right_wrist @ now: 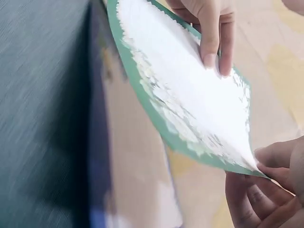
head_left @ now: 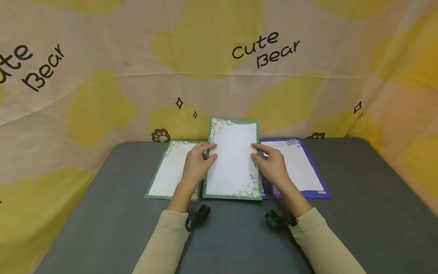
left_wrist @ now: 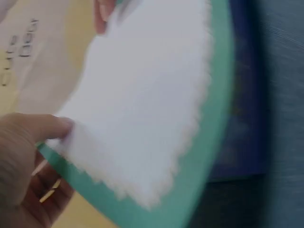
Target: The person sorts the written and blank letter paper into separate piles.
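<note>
A sheet of green-bordered floral stationery paper [head_left: 232, 160] is held up off the table between both hands. My left hand [head_left: 200, 161] pinches its left edge, thumb on the printed face. On the opposite edge, my right hand [head_left: 272, 163] pinches it the same way. Seen from the right wrist, the sheet [right_wrist: 190, 90] bows between the two hands. Another green-bordered sheet [head_left: 167, 171] lies on the table behind the left forearm. Purple-bordered paper [head_left: 295, 163] lies on the right, partly covered by the right hand and the raised sheet.
The dark grey table [head_left: 119, 228] extends to both sides and toward me. Behind it hangs a cream and yellow cloth [head_left: 219, 87] with printed lettering. Each wrist wears a small black camera mount [head_left: 198, 217].
</note>
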`<state>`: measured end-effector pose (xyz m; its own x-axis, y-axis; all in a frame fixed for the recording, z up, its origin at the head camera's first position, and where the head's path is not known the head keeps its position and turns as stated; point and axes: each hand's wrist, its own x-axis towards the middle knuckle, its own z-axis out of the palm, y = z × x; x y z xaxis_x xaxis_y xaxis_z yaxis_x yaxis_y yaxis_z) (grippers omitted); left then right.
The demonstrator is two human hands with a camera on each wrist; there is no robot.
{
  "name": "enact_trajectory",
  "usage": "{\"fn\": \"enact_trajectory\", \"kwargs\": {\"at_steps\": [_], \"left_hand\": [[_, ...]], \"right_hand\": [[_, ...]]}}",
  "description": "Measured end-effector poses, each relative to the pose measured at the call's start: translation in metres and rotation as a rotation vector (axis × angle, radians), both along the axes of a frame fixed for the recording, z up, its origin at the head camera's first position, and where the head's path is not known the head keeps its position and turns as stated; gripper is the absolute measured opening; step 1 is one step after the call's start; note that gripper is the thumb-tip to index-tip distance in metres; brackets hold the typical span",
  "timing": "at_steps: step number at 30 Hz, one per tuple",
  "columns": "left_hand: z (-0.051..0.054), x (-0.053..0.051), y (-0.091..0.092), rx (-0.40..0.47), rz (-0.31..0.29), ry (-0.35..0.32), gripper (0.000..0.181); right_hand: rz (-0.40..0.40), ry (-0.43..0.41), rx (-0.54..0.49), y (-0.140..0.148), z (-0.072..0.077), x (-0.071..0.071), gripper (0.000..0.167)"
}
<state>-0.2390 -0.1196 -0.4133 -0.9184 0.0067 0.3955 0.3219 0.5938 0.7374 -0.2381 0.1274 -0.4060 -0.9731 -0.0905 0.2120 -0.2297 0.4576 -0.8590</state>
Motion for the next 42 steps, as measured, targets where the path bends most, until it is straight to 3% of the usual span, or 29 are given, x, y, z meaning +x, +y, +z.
{"fn": "enact_trajectory", "kwargs": {"at_steps": [8,13,17,26,34,42], "left_hand": [[0.037,0.012,-0.013,-0.097,0.095,-0.030,0.033],[0.051,0.020,-0.025,-0.147,0.154,-0.019,0.036],[0.059,0.023,-0.038,-0.116,0.208,-0.026,0.037],[0.064,0.034,-0.071,-0.087,0.326,-0.048,0.037],[0.065,0.032,-0.089,-0.194,0.293,-0.159,0.038],[0.056,0.030,-0.106,-0.210,0.311,-0.231,0.040]], "right_hand": [[0.069,0.015,-0.030,-0.024,0.017,-0.004,0.040],[0.100,0.005,-0.041,-0.046,0.029,-0.007,0.041],[0.144,-0.026,-0.040,-0.066,0.039,-0.009,0.043],[0.237,-0.027,-0.042,-0.111,0.050,-0.004,0.045],[0.267,-0.044,-0.046,-0.135,0.041,0.005,0.046],[0.273,-0.074,0.022,-0.148,0.025,0.003,0.047]]}}
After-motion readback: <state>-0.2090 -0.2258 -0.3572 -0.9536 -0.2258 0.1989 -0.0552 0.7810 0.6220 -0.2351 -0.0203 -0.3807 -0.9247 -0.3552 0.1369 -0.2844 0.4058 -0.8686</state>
